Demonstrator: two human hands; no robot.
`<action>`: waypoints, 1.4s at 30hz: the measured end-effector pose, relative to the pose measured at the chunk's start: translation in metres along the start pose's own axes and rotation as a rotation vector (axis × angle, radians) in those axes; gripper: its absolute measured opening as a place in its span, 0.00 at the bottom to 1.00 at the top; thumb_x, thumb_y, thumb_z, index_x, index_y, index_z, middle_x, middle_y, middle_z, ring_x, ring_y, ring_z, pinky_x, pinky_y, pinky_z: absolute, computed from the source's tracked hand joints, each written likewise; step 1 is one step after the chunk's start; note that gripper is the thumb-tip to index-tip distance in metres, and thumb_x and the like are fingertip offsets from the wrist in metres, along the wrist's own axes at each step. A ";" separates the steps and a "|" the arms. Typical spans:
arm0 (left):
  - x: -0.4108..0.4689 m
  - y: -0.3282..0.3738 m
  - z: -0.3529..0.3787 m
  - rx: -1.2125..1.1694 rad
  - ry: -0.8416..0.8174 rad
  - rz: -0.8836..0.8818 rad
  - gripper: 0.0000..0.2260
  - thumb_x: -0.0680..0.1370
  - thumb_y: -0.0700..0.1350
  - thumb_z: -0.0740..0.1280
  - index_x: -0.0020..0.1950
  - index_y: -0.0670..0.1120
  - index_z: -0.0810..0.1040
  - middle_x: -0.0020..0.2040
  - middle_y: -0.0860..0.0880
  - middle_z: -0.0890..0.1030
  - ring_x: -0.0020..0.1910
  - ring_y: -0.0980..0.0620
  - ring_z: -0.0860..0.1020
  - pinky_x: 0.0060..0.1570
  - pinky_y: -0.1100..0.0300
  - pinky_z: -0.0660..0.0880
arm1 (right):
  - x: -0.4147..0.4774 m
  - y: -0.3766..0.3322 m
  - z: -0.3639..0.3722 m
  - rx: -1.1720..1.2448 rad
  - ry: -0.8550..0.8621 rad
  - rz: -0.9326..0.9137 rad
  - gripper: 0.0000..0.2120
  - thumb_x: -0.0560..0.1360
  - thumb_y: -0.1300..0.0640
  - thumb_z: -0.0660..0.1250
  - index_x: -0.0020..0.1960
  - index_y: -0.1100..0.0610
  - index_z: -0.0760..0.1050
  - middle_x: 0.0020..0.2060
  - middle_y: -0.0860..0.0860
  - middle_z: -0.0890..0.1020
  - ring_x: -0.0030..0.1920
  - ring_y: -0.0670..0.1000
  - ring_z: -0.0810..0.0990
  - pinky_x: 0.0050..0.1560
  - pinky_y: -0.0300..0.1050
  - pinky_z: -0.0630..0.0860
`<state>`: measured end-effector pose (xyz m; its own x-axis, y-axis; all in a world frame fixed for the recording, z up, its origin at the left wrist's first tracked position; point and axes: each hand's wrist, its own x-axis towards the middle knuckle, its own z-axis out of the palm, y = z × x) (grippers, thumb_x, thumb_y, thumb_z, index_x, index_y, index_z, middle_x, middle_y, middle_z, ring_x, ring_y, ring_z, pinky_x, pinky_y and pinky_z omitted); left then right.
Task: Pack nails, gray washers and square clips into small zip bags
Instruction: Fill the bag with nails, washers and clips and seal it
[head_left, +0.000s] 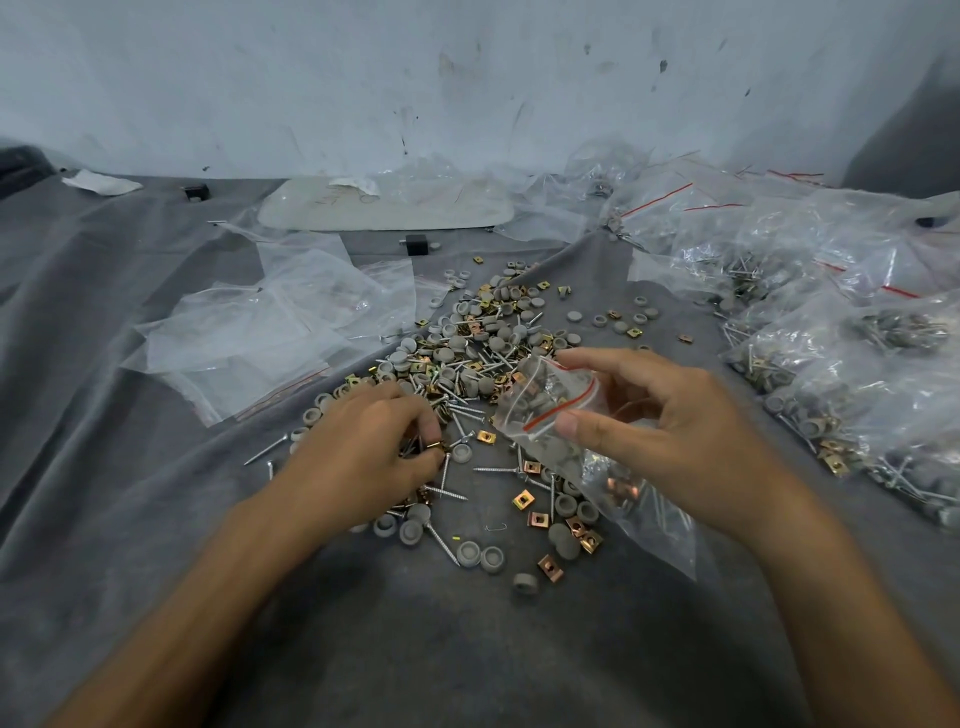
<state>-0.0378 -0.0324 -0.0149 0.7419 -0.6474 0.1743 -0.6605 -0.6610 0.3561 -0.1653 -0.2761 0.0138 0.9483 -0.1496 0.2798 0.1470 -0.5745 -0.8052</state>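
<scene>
Zip bag (550, 402), partly filled, pinched at its red-striped mouth between thumb and fingers of the right hand (670, 431), just above the loose pile (467, 353) of nails, gray washers and square clips on gray cloth (130, 415). On my feed I see the left hand (374, 447) curled on the pile's near edge, gripping several nails; empty bags (270, 322) lie left, filled bags (857, 364) right.

gray cloth (130, 415) | centre: nails (496, 470), gray washers (470, 553), square clips (523, 500) | left: empty zip bags (270, 332) | right: filled bags (857, 332)
</scene>
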 end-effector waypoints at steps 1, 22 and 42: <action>0.000 0.001 -0.001 -0.006 0.015 0.001 0.05 0.75 0.51 0.72 0.43 0.56 0.77 0.41 0.63 0.72 0.46 0.57 0.71 0.45 0.59 0.63 | 0.000 0.000 0.000 -0.002 -0.004 0.001 0.24 0.68 0.39 0.75 0.64 0.38 0.80 0.45 0.45 0.81 0.47 0.49 0.81 0.54 0.52 0.80; 0.001 0.026 -0.007 -1.027 0.084 0.016 0.11 0.75 0.34 0.73 0.46 0.52 0.84 0.38 0.49 0.84 0.40 0.55 0.80 0.41 0.65 0.75 | 0.000 0.001 0.008 -0.017 -0.041 -0.012 0.23 0.70 0.43 0.78 0.64 0.36 0.79 0.50 0.44 0.82 0.51 0.46 0.82 0.55 0.49 0.80; 0.002 0.027 0.004 -0.915 0.005 0.101 0.12 0.79 0.48 0.66 0.63 0.52 0.78 0.49 0.52 0.87 0.50 0.58 0.83 0.49 0.65 0.77 | 0.001 -0.004 0.006 -0.004 -0.043 -0.013 0.22 0.69 0.42 0.76 0.63 0.38 0.80 0.51 0.46 0.83 0.51 0.48 0.82 0.57 0.54 0.79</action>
<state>-0.0547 -0.0531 -0.0086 0.6876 -0.6827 0.2471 -0.3750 -0.0426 0.9260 -0.1635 -0.2690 0.0139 0.9576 -0.1076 0.2671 0.1580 -0.5792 -0.7998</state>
